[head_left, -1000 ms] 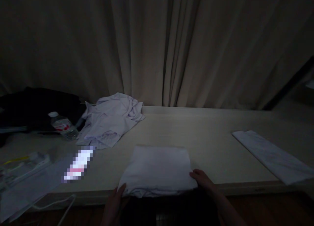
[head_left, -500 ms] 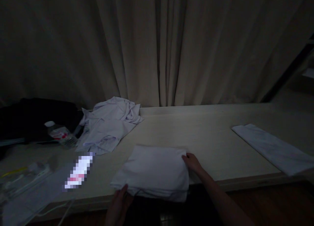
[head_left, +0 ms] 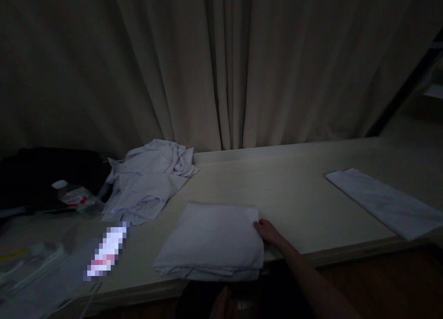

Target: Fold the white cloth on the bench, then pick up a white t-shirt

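A folded white cloth (head_left: 211, 240) lies on the near part of the table, its layered front edge slightly past the table edge. At its right side, my right hand (head_left: 268, 232) is closed on the cloth's edge, thumb and fingers pinching it. My left hand (head_left: 221, 304) is low in front of the table, below the cloth's front edge and apart from it. It is dim and partly cut off by the picture's bottom; the fingers that show look stretched out, with nothing visible in them.
A crumpled white garment (head_left: 145, 180) lies at the back left, beside a plastic bottle (head_left: 78, 199) and a dark bag-like heap (head_left: 44, 176). A long folded white cloth (head_left: 384, 201) is on the right. Plastic packaging (head_left: 38, 273) covers the near left. Curtains (head_left: 183, 69) hang behind the table (head_left: 277, 185).
My left hand has let go of the cloth's front left corner and moved right, below the front edge. My right hand still holds the right side. The view has shifted slightly.
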Available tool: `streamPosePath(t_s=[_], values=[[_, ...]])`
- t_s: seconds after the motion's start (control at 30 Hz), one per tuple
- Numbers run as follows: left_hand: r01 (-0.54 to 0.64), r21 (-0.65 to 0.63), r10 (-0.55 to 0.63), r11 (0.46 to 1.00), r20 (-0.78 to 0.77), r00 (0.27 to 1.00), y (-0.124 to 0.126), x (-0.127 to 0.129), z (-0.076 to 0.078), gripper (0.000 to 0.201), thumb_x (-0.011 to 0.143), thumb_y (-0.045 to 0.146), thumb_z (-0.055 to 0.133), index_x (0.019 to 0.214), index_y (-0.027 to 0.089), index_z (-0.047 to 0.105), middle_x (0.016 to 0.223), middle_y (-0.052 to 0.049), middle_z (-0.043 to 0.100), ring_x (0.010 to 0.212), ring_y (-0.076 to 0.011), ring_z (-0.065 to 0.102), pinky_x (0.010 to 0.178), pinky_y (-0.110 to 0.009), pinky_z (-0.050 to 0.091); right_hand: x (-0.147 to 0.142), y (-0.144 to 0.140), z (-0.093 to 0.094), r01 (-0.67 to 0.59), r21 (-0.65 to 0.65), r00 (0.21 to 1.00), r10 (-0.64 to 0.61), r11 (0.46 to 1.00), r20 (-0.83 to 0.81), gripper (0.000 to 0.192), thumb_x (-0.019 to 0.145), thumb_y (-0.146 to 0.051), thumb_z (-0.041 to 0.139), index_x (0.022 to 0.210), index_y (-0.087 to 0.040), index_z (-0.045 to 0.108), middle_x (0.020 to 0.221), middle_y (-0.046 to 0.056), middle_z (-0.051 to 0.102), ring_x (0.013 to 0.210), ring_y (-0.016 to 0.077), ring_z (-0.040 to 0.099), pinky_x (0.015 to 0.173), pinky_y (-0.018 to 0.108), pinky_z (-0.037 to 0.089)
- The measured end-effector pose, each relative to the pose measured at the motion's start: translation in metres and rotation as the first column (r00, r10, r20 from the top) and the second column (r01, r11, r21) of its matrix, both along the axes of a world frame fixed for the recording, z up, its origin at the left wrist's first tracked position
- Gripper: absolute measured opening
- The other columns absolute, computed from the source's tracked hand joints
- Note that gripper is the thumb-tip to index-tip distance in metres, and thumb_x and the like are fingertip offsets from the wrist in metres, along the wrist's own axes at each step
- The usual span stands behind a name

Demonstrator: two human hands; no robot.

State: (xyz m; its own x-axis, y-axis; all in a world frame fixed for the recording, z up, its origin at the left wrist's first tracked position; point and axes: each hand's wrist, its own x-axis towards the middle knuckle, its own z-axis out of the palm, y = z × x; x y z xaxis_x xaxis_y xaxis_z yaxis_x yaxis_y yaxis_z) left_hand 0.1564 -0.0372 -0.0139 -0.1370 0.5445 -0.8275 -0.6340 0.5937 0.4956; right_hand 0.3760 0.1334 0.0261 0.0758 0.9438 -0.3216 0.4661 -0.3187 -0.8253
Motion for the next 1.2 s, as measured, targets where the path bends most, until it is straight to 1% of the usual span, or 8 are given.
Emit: streamPosePath(t_s=[0.1,0.27,0.4,0.5,0.63,0.83,1.03,1.2], values=[[0.037,0.067,-0.038,0.997,0.019,0.999,0.018,0.026,-0.005,0.032,0.074,0.03,0.063,0.106,0.027,0.058,0.135,-0.011,0.05,0.125,-0.0283,0.044,0.103,-0.045,0.038,0.004,-0.016,0.005,-0.042,-0.033,0.993,0.039,0.999,-0.112,0.028,0.076,-0.042,0.055,0.072,-0.014,0.059,0.068,0.005,0.065,0.064,0.017,0.058,0.06,0.029,0.044],[-0.008,0.152,-0.01,0.988,0.123,0.992,0.034,0.032,-0.004,0.039,0.074,0.024,0.064,0.111,0.024,0.053,0.139,-0.01,0.046,0.119,-0.0285,0.051,0.1,-0.044,0.042,-0.002,-0.045,0.012,-0.147,-0.052,0.936,0.122,0.988,-0.329,0.038,0.069,-0.049,0.057,0.082,-0.014,0.062,0.069,0.003,0.066,0.055,0.0135,0.056,0.05,0.025,0.043],[-0.013,0.094,-0.009,0.995,0.23,0.973,0.033,0.032,0.005,0.049,0.078,0.033,0.061,0.122,0.018,0.048,0.127,-0.015,0.057,0.106,-0.0284,0.061,0.096,-0.041,0.047,-0.01,-0.07,0.015,-0.204,-0.092,0.9,0.15,0.975,-0.41,0.033,0.065,-0.044,0.059,0.078,-0.014,0.06,0.052,-0.002,0.058,0.038,0.0113,0.048,0.037,0.022,0.035],[0.004,0.056,-0.019,0.998,0.268,0.963,0.033,0.035,0.012,0.051,0.08,0.037,0.057,0.124,0.014,0.048,0.115,-0.016,0.065,0.099,-0.0274,0.064,0.094,-0.04,0.048,-0.013,-0.085,0.013,-0.176,-0.088,0.885,0.119,0.981,-0.45,0.039,0.069,-0.05,0.054,0.083,-0.015,0.059,0.043,-0.006,0.05,0.032,0.0097,0.041,0.032,0.021,0.028],[-0.043,0.083,0.015,0.996,0.312,0.95,0.035,0.043,0.021,0.054,0.082,0.04,0.053,0.129,0.014,0.044,0.112,-0.015,0.067,0.098,-0.027,0.065,0.089,-0.04,0.051,-0.016,-0.103,0.001,-0.132,-0.054,0.854,0.086,0.99,-0.514,0.045,0.066,-0.053,0.057,0.086,-0.013,0.061,0.052,-0.003,0.056,0.037,0.0074,0.042,0.035,0.019,0.028],[-0.014,0.063,-0.003,0.998,0.258,0.966,0.032,0.048,0.034,0.059,0.079,0.04,0.058,0.129,0.012,0.043,0.108,-0.019,0.068,0.096,-0.0288,0.065,0.082,-0.042,0.054,-0.009,-0.125,-0.018,-0.228,-0.104,0.879,0.159,0.968,-0.45,0.044,0.069,-0.05,0.056,0.094,-0.014,0.061,0.056,-0.002,0.059,0.035,0.0089,0.046,0.034,0.02,0.032],[-0.067,0.076,0.042,0.995,0.285,0.958,0.032,0.047,0.044,0.056,0.08,0.028,0.057,0.131,0.012,0.039,0.103,-0.019,0.069,0.094,-0.0287,0.066,0.083,-0.045,0.053,0.002,-0.131,-0.016,-0.077,-0.251,0.906,-0.037,0.965,-0.422,0.055,0.068,-0.065,0.056,0.095,-0.017,0.06,0.075,0.004,0.066,0.054,0.013,0.059,0.044,0.022,0.043],[-0.054,0.087,0.012,0.995,0.426,0.905,0.029,0.049,0.051,0.058,0.081,0.019,0.054,0.134,0.009,0.034,0.103,-0.018,0.069,0.097,-0.0278,0.065,0.089,-0.044,0.05,-0.012,-0.129,-0.005,-0.038,-0.295,0.702,-0.185,0.955,-0.687,0.065,0.069,-0.069,0.055,0.101,-0.013,0.062,0.103,0.013,0.068,0.09,0.0236,0.064,0.077,0.035,0.05]])
